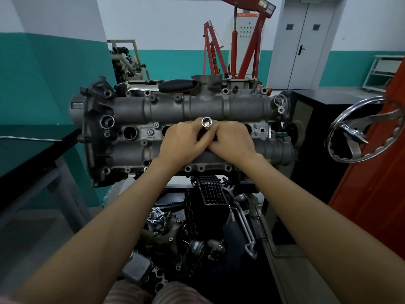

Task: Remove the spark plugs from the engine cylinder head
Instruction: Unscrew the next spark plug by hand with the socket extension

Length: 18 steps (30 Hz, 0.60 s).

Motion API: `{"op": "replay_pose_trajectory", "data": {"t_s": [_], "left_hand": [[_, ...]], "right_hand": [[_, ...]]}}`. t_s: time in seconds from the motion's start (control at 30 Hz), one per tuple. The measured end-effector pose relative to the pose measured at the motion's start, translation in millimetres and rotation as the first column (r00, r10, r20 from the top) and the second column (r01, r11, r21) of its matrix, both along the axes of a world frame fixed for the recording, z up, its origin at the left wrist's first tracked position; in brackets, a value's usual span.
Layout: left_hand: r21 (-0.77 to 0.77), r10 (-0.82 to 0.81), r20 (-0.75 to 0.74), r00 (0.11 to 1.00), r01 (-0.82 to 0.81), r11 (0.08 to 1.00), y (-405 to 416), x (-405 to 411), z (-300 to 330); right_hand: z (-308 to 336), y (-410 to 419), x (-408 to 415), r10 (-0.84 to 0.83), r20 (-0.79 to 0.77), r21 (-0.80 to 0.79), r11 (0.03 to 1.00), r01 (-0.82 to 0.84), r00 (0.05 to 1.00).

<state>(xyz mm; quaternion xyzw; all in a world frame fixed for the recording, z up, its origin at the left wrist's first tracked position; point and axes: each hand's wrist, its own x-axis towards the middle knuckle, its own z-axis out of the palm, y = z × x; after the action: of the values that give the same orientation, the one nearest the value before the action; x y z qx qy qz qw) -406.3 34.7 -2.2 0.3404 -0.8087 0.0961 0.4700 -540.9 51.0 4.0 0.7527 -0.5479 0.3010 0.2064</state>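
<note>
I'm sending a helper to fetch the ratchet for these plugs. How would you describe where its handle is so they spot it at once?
Find the grey cylinder head on the stand. On its far top edge, behind the hands, lies the ratchet handle. It is the only black rubbery grip with a red stripe among bare metal.

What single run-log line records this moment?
step: socket in plug well | left hand: grips socket | right hand: grips socket | cylinder head | ratchet: idle

Walls (166, 25) white above, teal below. Grey double door (303, 42) far right. Red engine hoist (247, 44) behind. Dark-topped side table (32, 154) left.
</note>
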Motion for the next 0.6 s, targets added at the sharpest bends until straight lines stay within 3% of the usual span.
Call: {"op": "replay_pose_trajectory", "data": {"t_s": [0.6], "left_hand": [[-0.014,-0.017,-0.001,1.0,0.017,1.0,0.4,-0.1,-0.1]], "right_hand": [[-0.4,-1.1,0.5,-0.026,-0.006,-0.005,1.0,0.026,1.0]]}}
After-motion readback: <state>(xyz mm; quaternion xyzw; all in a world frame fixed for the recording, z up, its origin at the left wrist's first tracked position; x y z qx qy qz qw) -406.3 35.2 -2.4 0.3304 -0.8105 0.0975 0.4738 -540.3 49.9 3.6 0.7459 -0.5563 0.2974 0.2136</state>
